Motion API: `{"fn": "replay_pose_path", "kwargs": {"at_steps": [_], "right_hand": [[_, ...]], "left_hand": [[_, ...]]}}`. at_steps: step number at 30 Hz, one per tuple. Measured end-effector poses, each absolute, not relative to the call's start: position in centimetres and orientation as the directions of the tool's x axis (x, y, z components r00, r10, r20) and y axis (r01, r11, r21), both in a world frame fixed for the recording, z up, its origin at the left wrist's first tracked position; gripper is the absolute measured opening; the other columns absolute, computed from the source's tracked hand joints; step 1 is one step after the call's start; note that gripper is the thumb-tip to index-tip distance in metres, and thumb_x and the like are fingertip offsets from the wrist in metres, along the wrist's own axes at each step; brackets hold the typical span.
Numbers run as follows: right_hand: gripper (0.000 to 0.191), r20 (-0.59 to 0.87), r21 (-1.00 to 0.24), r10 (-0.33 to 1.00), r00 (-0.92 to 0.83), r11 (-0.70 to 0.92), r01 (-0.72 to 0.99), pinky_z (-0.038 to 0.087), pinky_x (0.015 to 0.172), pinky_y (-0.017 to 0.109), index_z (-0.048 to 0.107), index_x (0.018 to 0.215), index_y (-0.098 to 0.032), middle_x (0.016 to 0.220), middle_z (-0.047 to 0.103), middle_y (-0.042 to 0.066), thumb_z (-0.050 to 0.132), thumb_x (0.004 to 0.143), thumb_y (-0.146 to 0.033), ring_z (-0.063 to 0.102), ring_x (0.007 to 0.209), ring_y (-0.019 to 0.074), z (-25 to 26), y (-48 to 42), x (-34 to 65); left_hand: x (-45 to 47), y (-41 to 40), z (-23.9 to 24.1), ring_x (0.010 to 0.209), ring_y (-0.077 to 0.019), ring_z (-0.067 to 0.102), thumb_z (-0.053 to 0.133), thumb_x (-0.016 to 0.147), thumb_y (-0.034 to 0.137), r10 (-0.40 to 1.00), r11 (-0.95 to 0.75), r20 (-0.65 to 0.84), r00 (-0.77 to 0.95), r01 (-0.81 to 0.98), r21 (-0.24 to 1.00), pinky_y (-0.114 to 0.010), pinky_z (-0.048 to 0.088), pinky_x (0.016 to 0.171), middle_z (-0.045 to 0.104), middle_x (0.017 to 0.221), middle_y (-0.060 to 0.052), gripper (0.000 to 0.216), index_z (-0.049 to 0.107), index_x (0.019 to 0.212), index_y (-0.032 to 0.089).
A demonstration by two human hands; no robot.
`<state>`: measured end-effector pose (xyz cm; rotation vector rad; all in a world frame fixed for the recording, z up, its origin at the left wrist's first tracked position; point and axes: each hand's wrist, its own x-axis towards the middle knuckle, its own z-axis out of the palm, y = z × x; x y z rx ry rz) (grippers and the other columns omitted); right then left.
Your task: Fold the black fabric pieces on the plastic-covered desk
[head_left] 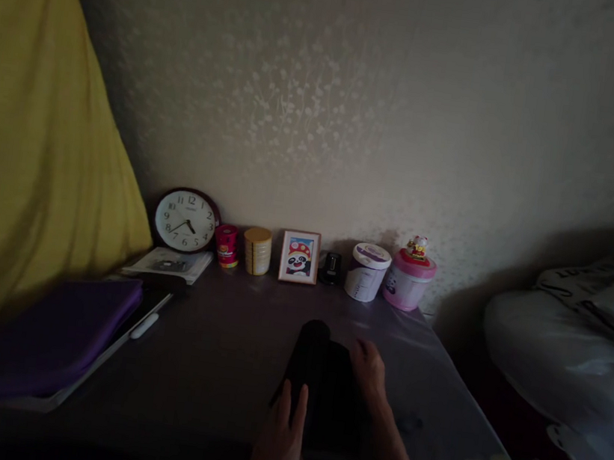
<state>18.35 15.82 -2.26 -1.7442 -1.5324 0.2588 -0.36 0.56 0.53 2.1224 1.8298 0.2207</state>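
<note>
A black, partly rolled sheet (309, 355) lies on the dark table in front of me; its roll is on the left and a flat part spreads to the right. Darkness hides its material and near end. My left hand (282, 438) is on the lower end of the roll, two fingers lying along its top and the thumb out of sight. At the flat part's upper right edge, my right hand (371, 370) has its fingers curled together on the sheet.
Along the wall stand a round clock (187, 220), a red tin (226, 246), a yellow canister (257, 252), a framed panda picture (299, 258), a small black object (331, 268) and two tubs (364, 275). A purple folder (56, 329) lies left, beside a yellow curtain (34, 111). White bags (563, 347) sit right.
</note>
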Motion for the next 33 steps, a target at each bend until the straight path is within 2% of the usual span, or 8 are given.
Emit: {"fn": "replay_pose_path", "kwargs": {"at_steps": [3, 6, 9, 17, 21, 27, 33], "right_hand": [[0.036, 0.206, -0.657, 0.939, 0.275, -0.075, 0.75, 0.045, 0.078, 0.029, 0.066, 0.095, -0.014, 0.095, 0.069, 0.011, 0.038, 0.08, -0.032, 0.063, 0.09, 0.0223, -2.8, 13.8, 20.5], [0.038, 0.14, -0.661, 0.964, 0.227, -0.08, 0.746, 0.044, 0.07, 0.028, 0.069, 0.085, -0.016, 0.083, 0.071, 0.009, 0.036, 0.079, -0.036, 0.064, 0.082, 0.0223, -2.9, 12.4, 20.5], [0.041, 0.156, -0.702, 0.971, 0.181, -0.02, 0.712, 0.043, 0.067, 0.027, 0.069, 0.08, -0.017, 0.079, 0.071, 0.008, 0.036, 0.079, -0.042, 0.064, 0.08, 0.0229, -2.8, 11.9, 19.7], [0.044, 0.166, -0.758, 0.975, 0.148, 0.031, 0.651, 0.045, 0.071, 0.03, 0.068, 0.085, -0.016, 0.087, 0.07, 0.011, 0.04, 0.076, -0.049, 0.064, 0.084, 0.0253, -1.4, 11.8, 17.5], [0.038, 0.157, -0.751, 0.977, 0.146, 0.022, 0.66, 0.046, 0.068, 0.031, 0.066, 0.084, -0.016, 0.083, 0.07, 0.01, 0.045, 0.074, -0.046, 0.065, 0.081, 0.0257, -1.0, 12.0, 16.6], [0.032, 0.219, -0.747, 0.968, 0.118, 0.089, 0.659, 0.046, 0.064, 0.03, 0.065, 0.08, -0.017, 0.075, 0.069, 0.008, 0.044, 0.076, -0.041, 0.065, 0.072, 0.0234, -0.3, 12.6, 15.3], [0.041, 0.216, -0.796, 0.966, 0.142, 0.09, 0.598, 0.048, 0.069, 0.033, 0.064, 0.095, -0.012, 0.084, 0.07, 0.012, 0.047, 0.074, -0.042, 0.065, 0.081, 0.0256, 0.4, 13.4, 13.4]], "left_hand": [[-0.4, 0.4, 1.1, 0.134, -0.0222, 0.021, 0.039, 0.067, -0.003, 0.979, -0.111, -0.12, 0.163, 0.929, 0.353, -0.032, 0.029, 0.103, 0.001, 0.149, -0.014, 0.085, 0.003, 0.14, 0.021], [-0.5, 0.3, 1.6, 0.134, -0.0215, 0.02, 0.039, 0.069, -0.001, 0.978, -0.106, -0.131, 0.164, 0.925, 0.365, -0.031, 0.028, 0.104, 0.001, 0.149, -0.014, 0.082, 0.003, 0.14, 0.019], [-0.7, 0.3, 1.5, 0.134, -0.0201, 0.02, 0.04, 0.07, 0.0, 0.979, -0.124, -0.099, 0.176, 0.91, 0.395, -0.029, 0.026, 0.104, 0.001, 0.149, -0.014, 0.082, 0.003, 0.14, 0.018], [-0.9, 0.4, 1.2, 0.134, -0.0199, 0.021, 0.042, 0.068, 0.003, 0.983, -0.109, -0.087, 0.159, 0.903, 0.416, -0.029, 0.026, 0.104, 0.003, 0.149, -0.012, 0.083, 0.006, 0.141, 0.018], [-0.9, 0.2, 1.4, 0.133, -0.0207, 0.023, 0.041, 0.068, 0.002, 0.985, -0.115, -0.066, 0.158, 0.896, 0.428, -0.031, 0.028, 0.104, 0.004, 0.148, -0.012, 0.082, 0.007, 0.14, 0.018], [-1.0, 0.4, 1.6, 0.133, -0.021, 0.024, 0.041, 0.067, 0.001, 0.986, -0.107, -0.068, 0.152, 0.891, 0.441, -0.031, 0.029, 0.103, 0.005, 0.148, -0.014, 0.083, 0.007, 0.14, 0.017], [-1.1, 0.6, 1.3, 0.133, -0.0208, 0.022, 0.041, 0.067, 0.001, 0.988, -0.109, -0.045, 0.144, 0.888, 0.447, -0.029, 0.028, 0.104, 0.007, 0.148, -0.015, 0.082, 0.008, 0.14, 0.015]]}}
